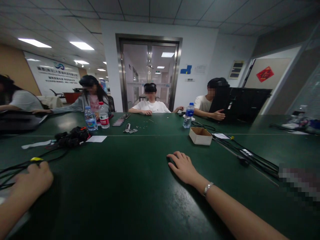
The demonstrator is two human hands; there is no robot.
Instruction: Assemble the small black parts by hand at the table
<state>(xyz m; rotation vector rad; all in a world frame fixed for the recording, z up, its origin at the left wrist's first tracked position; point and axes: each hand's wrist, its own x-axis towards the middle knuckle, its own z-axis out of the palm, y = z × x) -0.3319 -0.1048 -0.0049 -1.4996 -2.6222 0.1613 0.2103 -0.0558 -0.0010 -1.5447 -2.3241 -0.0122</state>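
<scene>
My right hand rests palm down on the green table, its fingers stretched out and slightly apart, holding nothing. A silver bracelet circles that wrist. At the left edge my left hand is curled closed, low over the table. Black cables and a yellow tag lie right beside its knuckles; what its fingers hold, if anything, is hidden. Ahead of my right hand stands an open cardboard box.
Water bottles and a bundle of black gear stand at left, with a paper sheet. Another bottle is beyond the box. Cables run along the right. Several people sit opposite; one person's hand touches a black case.
</scene>
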